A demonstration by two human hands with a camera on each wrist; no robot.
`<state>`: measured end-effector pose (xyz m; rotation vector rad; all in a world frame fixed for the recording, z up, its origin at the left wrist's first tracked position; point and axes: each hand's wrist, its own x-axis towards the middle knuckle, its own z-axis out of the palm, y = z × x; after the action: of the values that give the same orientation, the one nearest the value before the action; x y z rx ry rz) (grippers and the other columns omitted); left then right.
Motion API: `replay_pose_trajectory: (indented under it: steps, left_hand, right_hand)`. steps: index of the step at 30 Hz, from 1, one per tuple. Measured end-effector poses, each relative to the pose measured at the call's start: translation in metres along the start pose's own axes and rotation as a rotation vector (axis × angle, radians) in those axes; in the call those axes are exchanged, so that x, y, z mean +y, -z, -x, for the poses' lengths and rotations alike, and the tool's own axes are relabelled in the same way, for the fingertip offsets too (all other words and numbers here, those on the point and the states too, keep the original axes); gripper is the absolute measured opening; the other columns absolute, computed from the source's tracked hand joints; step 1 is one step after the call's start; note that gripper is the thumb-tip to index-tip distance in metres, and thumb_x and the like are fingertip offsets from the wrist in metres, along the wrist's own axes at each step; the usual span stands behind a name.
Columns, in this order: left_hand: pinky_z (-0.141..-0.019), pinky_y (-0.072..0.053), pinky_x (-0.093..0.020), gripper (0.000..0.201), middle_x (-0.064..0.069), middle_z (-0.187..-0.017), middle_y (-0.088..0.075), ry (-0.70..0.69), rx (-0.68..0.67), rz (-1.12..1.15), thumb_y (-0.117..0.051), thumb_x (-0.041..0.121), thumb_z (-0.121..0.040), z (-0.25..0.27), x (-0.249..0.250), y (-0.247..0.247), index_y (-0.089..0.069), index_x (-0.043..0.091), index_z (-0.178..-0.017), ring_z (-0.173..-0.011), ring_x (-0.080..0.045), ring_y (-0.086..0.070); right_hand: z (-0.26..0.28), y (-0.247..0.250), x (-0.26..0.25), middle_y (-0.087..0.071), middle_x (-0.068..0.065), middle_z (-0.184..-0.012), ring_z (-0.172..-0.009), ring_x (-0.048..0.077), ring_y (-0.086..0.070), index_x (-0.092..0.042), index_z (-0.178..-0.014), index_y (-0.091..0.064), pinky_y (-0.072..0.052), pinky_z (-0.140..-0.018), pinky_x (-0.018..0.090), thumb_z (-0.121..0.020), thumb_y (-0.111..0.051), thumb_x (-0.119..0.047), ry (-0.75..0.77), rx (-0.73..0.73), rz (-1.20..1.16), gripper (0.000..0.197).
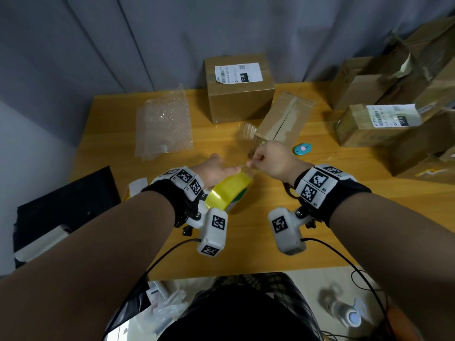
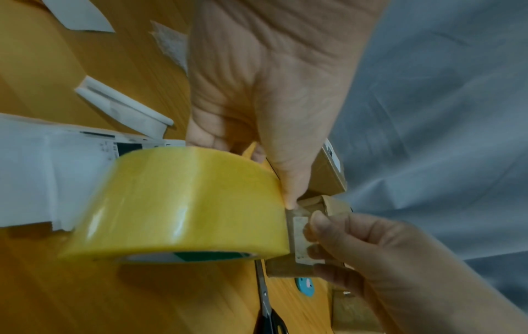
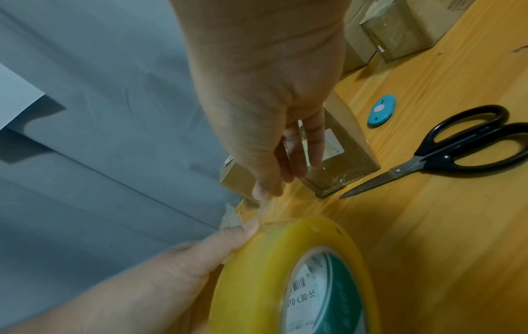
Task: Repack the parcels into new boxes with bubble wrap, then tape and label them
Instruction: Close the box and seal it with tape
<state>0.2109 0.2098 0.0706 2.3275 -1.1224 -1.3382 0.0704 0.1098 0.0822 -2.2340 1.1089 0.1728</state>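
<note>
Tape roll (image 1: 227, 193), yellow-tinted and wide, was held on edge just above the worktop (image 1: 344, 217) near its front, at the centre. My left hand (image 1: 211, 172) gripped it, thumb (image 2: 288, 180) pressed on the outer winding beside the free end. My right hand (image 1: 270, 158) pinched that clear free end (image 3: 265, 203) between thumb and curled fingers (image 2: 337, 235), just ahead of the small taped box (image 1: 283, 121). I judged the roll light and stiff enough to hold by its core and rim; the film looked thin, sticky and prone to folding on itself, best taken at its very edge. Scissors (image 3: 445, 153) and a blue cutter (image 1: 302, 149) lay near.
</note>
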Motion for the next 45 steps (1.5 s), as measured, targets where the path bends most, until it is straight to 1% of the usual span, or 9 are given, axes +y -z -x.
replay_pose_trajectory:
  steps: [5,9,12,16,19,23,32,38,45]
  left_hand:
    - [-0.061,-0.043,-0.029,0.037,-0.011,-0.077,-0.052,-0.129,-0.031,-0.007,-0.053,0.052,-0.090,0.004,0.019,0.011,-0.052,0.015,-0.092,-0.069,-0.022,-0.052]
    - [-0.085,-0.050,-0.037,0.042,-0.012,-0.102,-0.068,-0.246,0.064,0.012,-0.063,0.047,-0.085,0.003,0.046,0.034,-0.066,0.009,-0.103,-0.096,-0.024,-0.064]
    - [-0.076,-0.043,-0.030,0.042,-0.005,-0.096,-0.061,-0.290,0.197,-0.158,-0.059,0.043,-0.089,0.001,0.058,0.037,-0.061,0.007,-0.112,-0.096,-0.021,-0.059]
    - [-0.081,-0.045,-0.032,0.036,-0.008,-0.110,-0.064,-0.235,0.381,-0.323,-0.051,0.040,-0.095,-0.012,0.051,0.029,-0.051,0.012,-0.119,-0.102,-0.026,-0.060]
    - [-0.084,-0.048,-0.037,0.033,-0.010,-0.109,-0.065,-0.204,0.443,-0.353,-0.049,0.037,-0.096,-0.031,0.045,0.026,-0.045,0.013,-0.119,-0.098,-0.028,-0.061]
    - [-0.080,-0.042,-0.038,0.034,-0.009,-0.101,-0.066,-0.188,0.472,-0.500,-0.046,0.038,-0.097,-0.063,0.038,0.008,-0.040,0.012,-0.118,-0.091,-0.031,-0.062]
    - [-0.085,-0.040,-0.039,0.047,-0.012,-0.113,-0.062,-0.117,0.503,-0.622,-0.047,0.047,-0.094,-0.090,0.046,-0.017,-0.040,0.014,-0.126,-0.108,-0.032,-0.056]
    - [-0.085,-0.044,-0.042,0.044,-0.014,-0.115,-0.059,-0.069,0.399,-0.736,-0.050,0.038,-0.096,-0.083,0.043,-0.020,-0.038,0.011,-0.129,-0.103,-0.033,-0.057]
    - [-0.099,-0.037,-0.045,0.047,-0.015,-0.138,-0.039,-0.089,0.443,-0.633,-0.037,0.041,-0.099,-0.069,0.061,-0.034,-0.042,0.009,-0.133,-0.125,-0.035,-0.040]
  right_hand:
    - [0.006,0.008,0.010,-0.048,0.000,-0.059,-0.059,0.016,-0.048,-0.018,-0.054,-0.047,-0.034,-0.055,0.026,-0.091,-0.063,-0.025,0.018,0.102,-0.057,0.041]
    - [0.013,0.026,0.018,-0.050,0.003,-0.061,-0.059,0.017,-0.046,-0.013,-0.061,-0.052,-0.030,-0.054,0.028,-0.095,-0.056,-0.028,0.033,0.168,-0.078,0.037]
    - [0.012,0.033,0.029,-0.050,0.005,-0.071,-0.070,0.023,-0.051,-0.011,-0.071,-0.051,-0.035,-0.060,0.029,-0.099,-0.047,-0.032,0.009,0.243,0.033,0.035]
    - [0.013,0.044,0.045,-0.049,0.006,-0.110,-0.107,0.025,-0.049,-0.018,-0.100,-0.056,-0.044,-0.089,0.037,-0.095,-0.050,-0.039,-0.031,0.385,0.186,0.023]
    - [0.002,0.046,0.050,-0.024,0.011,-0.150,-0.139,0.031,-0.024,-0.022,-0.145,-0.028,-0.023,-0.114,0.045,-0.092,-0.046,-0.054,-0.015,0.207,0.344,0.064]
    - [-0.027,0.032,0.054,0.021,0.002,-0.158,-0.147,0.026,0.013,-0.027,-0.151,0.010,0.009,-0.115,0.055,-0.094,-0.025,-0.063,0.000,-0.016,0.525,0.076]
    - [-0.045,0.000,0.061,0.009,0.013,-0.159,-0.145,0.039,0.008,-0.016,-0.150,0.008,-0.013,-0.114,0.059,-0.086,-0.065,-0.029,0.042,0.172,0.489,0.099]
    - [-0.040,0.023,0.106,0.016,0.002,-0.159,-0.146,0.028,0.015,-0.025,-0.151,0.012,-0.038,-0.107,0.045,-0.095,-0.052,-0.012,0.108,0.121,0.421,0.087]
    - [-0.017,0.042,0.120,0.006,0.002,-0.161,-0.147,0.024,0.009,-0.020,-0.153,-0.001,-0.020,-0.118,0.042,-0.099,-0.040,-0.045,0.154,0.025,0.360,0.072]
